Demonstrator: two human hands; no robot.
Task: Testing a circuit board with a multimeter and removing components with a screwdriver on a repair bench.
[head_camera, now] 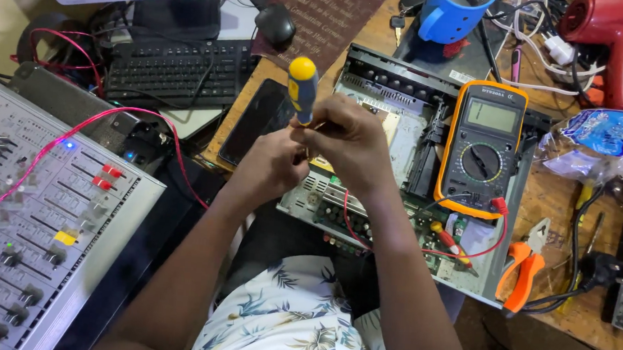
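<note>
Item: screwdriver [303, 88], yellow-and-blue handle upright, gripped by our right hand [349, 145] with our left hand [272, 164] clasped beside it over the opened chassis [410, 94]; we judge steady, vertical pressure best, multimeter [482, 149] just right.

Both forearms bare, no sleeves in frame, no watch, bands or rings visible. Left hand [272, 167] and right hand [349, 145] ungloved. Lap at near centre is covered by white fabric [291, 325] with a tropical leaf print, palm fronds in dark blue-grey and muted olive-yellow. Cloth looks light and loosely creased. Can't tell whether it's a shirt hem or shorts. No other clothing visible.
</note>
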